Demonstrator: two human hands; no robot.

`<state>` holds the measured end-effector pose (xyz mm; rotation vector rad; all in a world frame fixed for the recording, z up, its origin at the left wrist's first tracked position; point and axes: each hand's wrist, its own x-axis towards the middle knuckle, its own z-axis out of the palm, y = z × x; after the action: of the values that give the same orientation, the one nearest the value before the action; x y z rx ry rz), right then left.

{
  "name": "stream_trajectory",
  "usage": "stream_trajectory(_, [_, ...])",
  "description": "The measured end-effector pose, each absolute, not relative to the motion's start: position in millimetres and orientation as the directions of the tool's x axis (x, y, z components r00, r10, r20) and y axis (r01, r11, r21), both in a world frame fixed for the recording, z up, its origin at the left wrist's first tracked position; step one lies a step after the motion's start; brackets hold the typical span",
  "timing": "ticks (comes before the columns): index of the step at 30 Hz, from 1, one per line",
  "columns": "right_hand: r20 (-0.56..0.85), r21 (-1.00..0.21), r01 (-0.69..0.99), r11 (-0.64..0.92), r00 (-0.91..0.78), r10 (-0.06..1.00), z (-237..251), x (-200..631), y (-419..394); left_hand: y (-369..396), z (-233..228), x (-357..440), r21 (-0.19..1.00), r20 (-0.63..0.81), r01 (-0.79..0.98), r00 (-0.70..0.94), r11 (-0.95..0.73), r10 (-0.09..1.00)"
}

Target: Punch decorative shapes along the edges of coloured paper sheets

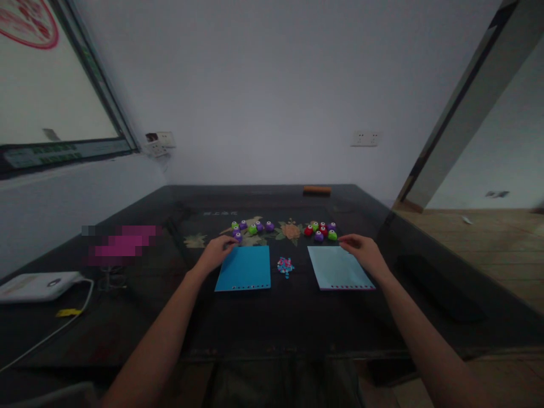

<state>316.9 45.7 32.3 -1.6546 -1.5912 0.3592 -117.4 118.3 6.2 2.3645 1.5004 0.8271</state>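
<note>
Two paper sheets lie side by side on the dark table (297, 317). My left hand (217, 251) rests on the far left corner of the bright blue sheet (245, 268), close to a purple punch. My right hand (362, 251) touches the far right corner of the pale blue sheet (339, 268). Each sheet has a row of punched holes along its near edge. Between the sheets sits a small heap of pink and blue paper bits (285, 265). Beyond them stand two clusters of small round craft punches: a purple and green cluster (251, 228) and a red, green and purple cluster (321, 230).
A white device with a cable (36, 285) lies at the table's left edge near a yellow tag (68, 312). A blurred pink patch (123, 242) is at the left. An orange-brown bar (317, 190) lies at the far edge. A doorway and wooden floor are on the right.
</note>
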Motion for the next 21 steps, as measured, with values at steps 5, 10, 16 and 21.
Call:
stream_trajectory(5, [0.365,-0.694,0.651,0.309,-0.052,0.930,54,243,73,118,3,-117,0.398,0.329,0.772,0.383,-0.495,0.863])
stream_trajectory(10, [0.248,-0.662,0.667,0.343,-0.237,0.939,38,157,104,119,1,-121,0.404,0.254,0.778,0.411,-0.482,0.875])
stream_trajectory(16, [0.219,-0.421,0.808,0.412,-0.351,0.911,3,116,106,122,-6,-124,0.393,0.179,0.801,0.414,-0.451,0.892])
stream_trajectory(21, [0.189,-0.311,0.843,0.439,-0.398,0.898,-1,114,104,124,-11,-123,0.366,0.197,0.808,0.417,-0.461,0.887])
